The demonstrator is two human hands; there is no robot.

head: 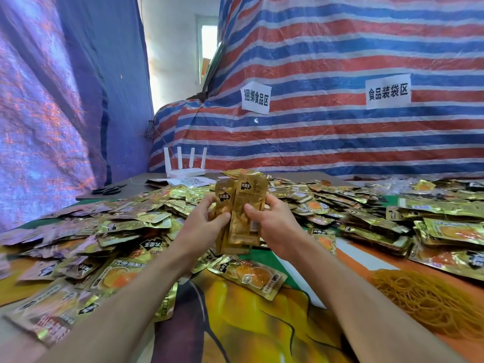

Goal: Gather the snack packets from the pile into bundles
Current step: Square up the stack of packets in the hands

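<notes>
A small stack of gold snack packets (247, 205) is held upright between both hands. It is gripped on one side by the left hand (207, 226), with the thumb pressed on its front. On the other side it is gripped by the right hand (275, 226), with the thumb curled over the front and the fingers tucked behind. The loose pile (136, 226) is spread below, beyond and to both sides of the grip. A heap of rubber bands (432, 307) lies nearer than the right hand, out to its right.

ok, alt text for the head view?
The left hand and right hand grip an upright stack of gold snack packets above a pile of loose packets. Yellow rubber bands lie at the near right; a white router and black scissors sit far left, before a striped tarp.
</notes>
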